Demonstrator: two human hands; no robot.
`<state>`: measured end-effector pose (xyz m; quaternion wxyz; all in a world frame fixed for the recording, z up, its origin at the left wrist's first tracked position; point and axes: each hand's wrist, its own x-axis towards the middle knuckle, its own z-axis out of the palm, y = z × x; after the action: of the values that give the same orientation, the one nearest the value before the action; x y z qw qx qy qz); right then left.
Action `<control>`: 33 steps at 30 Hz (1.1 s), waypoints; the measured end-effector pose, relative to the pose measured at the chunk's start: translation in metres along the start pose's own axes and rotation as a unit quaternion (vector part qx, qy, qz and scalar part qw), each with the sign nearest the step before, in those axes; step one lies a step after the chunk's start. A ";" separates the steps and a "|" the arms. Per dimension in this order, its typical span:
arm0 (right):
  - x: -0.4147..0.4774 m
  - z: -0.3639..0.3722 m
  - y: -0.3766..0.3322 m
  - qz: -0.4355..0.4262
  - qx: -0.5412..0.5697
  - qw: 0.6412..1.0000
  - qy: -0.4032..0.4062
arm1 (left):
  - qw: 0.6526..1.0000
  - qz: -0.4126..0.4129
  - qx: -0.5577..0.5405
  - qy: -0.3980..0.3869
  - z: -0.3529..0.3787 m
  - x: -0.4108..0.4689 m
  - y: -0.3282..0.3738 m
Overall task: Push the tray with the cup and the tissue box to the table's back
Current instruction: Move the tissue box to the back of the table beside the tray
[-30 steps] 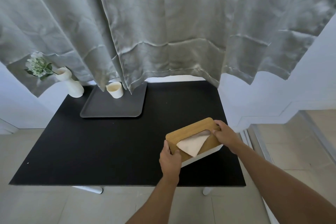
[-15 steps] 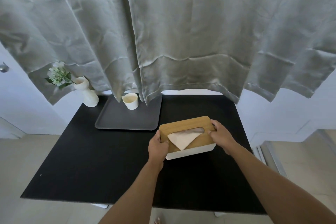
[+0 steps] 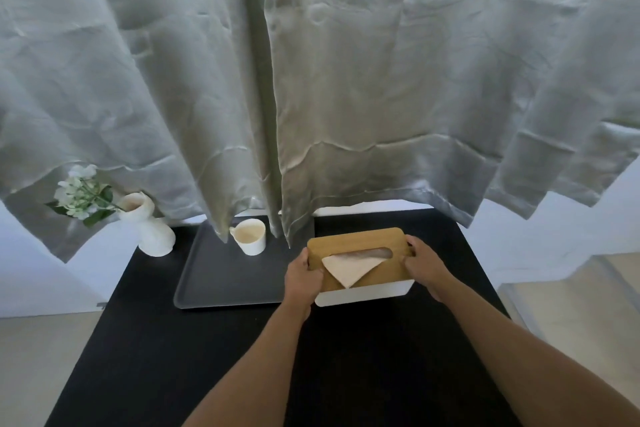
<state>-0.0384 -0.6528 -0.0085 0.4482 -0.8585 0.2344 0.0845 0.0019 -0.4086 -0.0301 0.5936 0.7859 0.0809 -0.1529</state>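
The white tissue box (image 3: pixel 360 265) has a wooden lid with a tissue poking out. It is held just right of the dark grey tray (image 3: pixel 221 281), at the tray's right edge. My left hand (image 3: pixel 303 279) grips the box's left end and my right hand (image 3: pixel 424 262) grips its right end. Whether the box touches the table I cannot tell. A cream cup (image 3: pixel 250 236) stands on the tray's back part, under the curtain hem.
The black table (image 3: pixel 363 357) carries a white vase with white flowers (image 3: pixel 145 225) at its back left corner. A grey curtain (image 3: pixel 311 80) hangs over the table's back edge and over the tray's far side. Pale floor lies on both sides.
Both hands have carried the tissue box from the table's front right toward the back and left, up beside the tray. The tray, cup and vase have stayed in place.
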 end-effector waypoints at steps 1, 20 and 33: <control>0.004 -0.001 -0.003 0.003 -0.001 1.000 0.006 | 1.000 0.000 0.005 -0.004 0.000 0.005 0.003; 0.127 -0.003 -0.020 0.020 -0.005 1.000 0.010 | 0.999 -0.006 0.042 -0.010 0.031 0.128 0.026; 0.189 0.008 -0.025 0.028 0.022 0.999 -0.005 | 1.000 -0.016 -0.004 -0.013 0.035 0.186 0.031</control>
<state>0.1397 -0.6960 -0.0616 0.4655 -0.8411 0.2583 0.0959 0.1812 -0.4611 -0.0732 0.5953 0.7799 0.0864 -0.1728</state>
